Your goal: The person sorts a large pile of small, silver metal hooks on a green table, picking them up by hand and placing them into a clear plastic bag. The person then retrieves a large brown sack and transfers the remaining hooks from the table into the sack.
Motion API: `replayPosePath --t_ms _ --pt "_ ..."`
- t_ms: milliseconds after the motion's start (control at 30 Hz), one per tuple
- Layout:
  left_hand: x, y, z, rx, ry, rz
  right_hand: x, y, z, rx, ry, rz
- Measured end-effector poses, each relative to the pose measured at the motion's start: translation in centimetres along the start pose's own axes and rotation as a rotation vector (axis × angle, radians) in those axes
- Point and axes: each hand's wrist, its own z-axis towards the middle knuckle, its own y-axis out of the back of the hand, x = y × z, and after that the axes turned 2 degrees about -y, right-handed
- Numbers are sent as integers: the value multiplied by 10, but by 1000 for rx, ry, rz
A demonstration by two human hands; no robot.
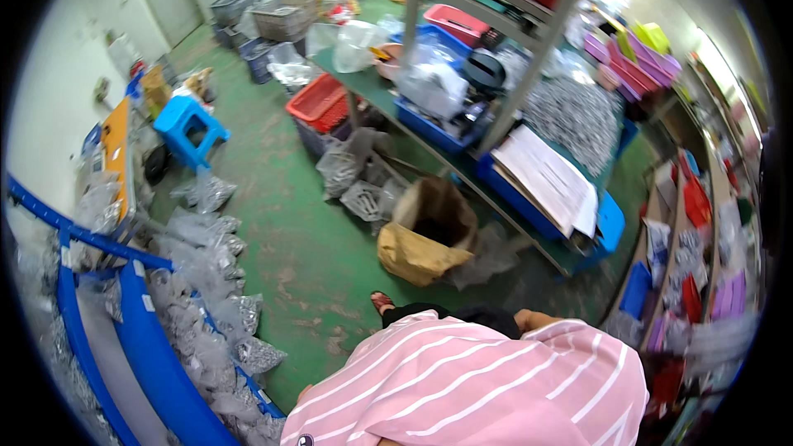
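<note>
My pink shirt with white stripes fills the lower middle of the head view. Past its right side, part of my right hand shows beside my black trousers; its fingers are hidden, and nothing held can be made out. Only a sliver of skin peeks out at the shirt's left edge, too little to show my left hand's fingers. Ahead of me on the green floor stands a yellow-brown sack with its mouth open. Clear plastic bags of parts lie just beyond it.
On the right, a workbench carries blue trays, papers and a heap of small metal parts. Bags of parts line the floor at left, by a blue rack. Farther off stand a blue stool and a red basket.
</note>
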Motion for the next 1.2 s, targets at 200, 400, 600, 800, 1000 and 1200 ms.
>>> replayPosePath --t_ms 200,400,600,800,1000,1200 --pt "-64 -29 22 -77 -109 -129 194 138 13 -35 -219 565" --pt "-78 -112 101 18 -121 -233 253 212 11 -207 -61 635" --pt "-163 -150 202 130 -180 -217 292 166 0 -404 -188 851" --pt "-313 -251 320 388 -230 -56 379 95 -65 -501 -365 1001" --pt "-429 -467 386 920 -110 545 380 -81 -63 -767 -417 927" --pt "-244 -685 285 1556 212 1181 493 -292 -97 -841 -1008 1602"
